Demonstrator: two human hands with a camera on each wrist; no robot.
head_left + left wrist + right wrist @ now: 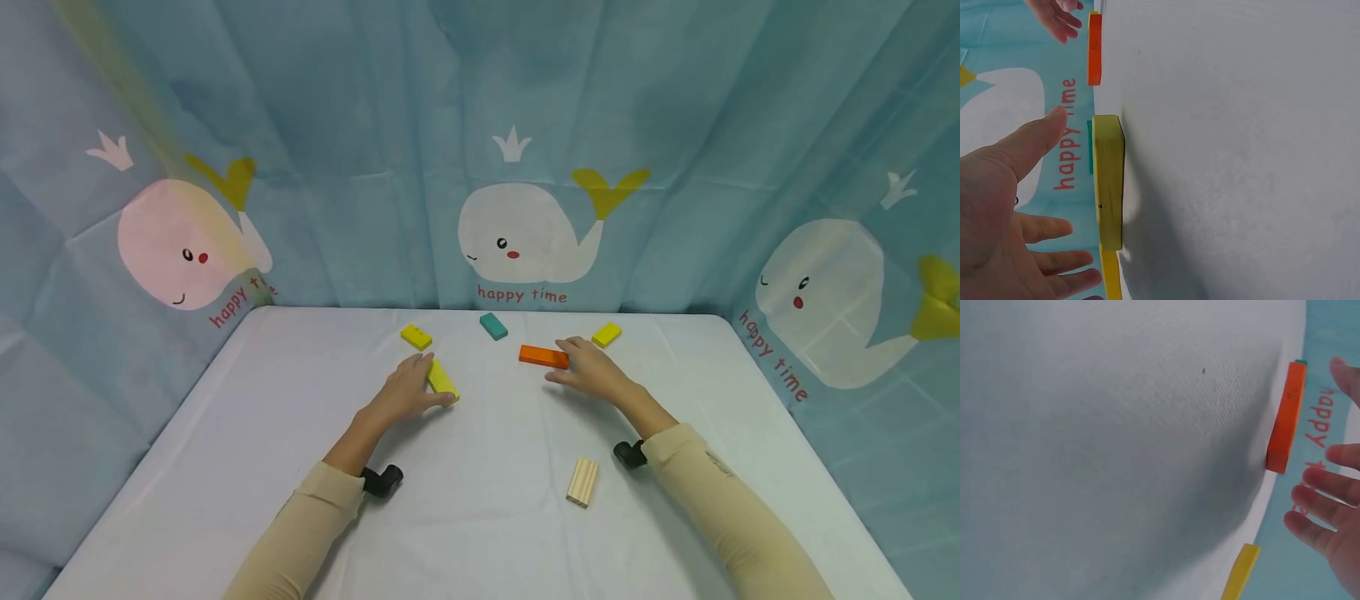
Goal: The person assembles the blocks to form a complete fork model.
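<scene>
My left hand (pixel 403 393) hovers around a long yellow block (pixel 442 380), with thumb and fingers spread. In the left wrist view that yellow block (pixel 1109 181) lies beyond the palm, apart from the fingers. On the other side, my right hand (pixel 594 372) reaches over the right end of an orange block (pixel 542 357), which it partly hides. Loosely extended fingers (pixel 1317 506) show in the right wrist view, with a gap between them and the orange block (pixel 1286 419). Neither hand holds anything.
Toward the back of the white table (pixel 487 533) lie a small yellow block (pixel 416 337), a teal block (pixel 493 326) and another yellow block (pixel 607 335). A pale grooved wooden piece (pixel 582 482) lies nearer the front. Behind the table hangs a blue whale-print curtain (pixel 337 208).
</scene>
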